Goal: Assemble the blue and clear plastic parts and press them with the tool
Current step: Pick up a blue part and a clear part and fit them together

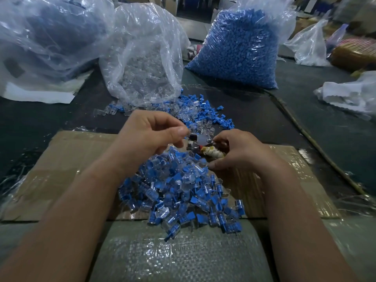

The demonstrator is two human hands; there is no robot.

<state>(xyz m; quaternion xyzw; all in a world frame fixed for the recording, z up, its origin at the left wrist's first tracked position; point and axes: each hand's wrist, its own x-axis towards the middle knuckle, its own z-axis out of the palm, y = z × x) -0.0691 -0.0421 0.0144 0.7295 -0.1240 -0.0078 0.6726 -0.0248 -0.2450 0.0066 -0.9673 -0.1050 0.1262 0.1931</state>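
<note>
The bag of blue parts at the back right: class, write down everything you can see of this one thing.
The bag of blue parts is a large sack of clear, crinkled, glossy plastic film, packed nearly full with small blue plastic pieces that show through it. Slack film rises loosely above the fill. It stands upright, leaning slightly, on the dark table at the back right, to the right of the bag of clear parts.

Left hand (pixel 150 131) curls over the pile of parts (pixel 179 194); right hand (pixel 240 151) grips the tool (pixel 211 153).
</note>
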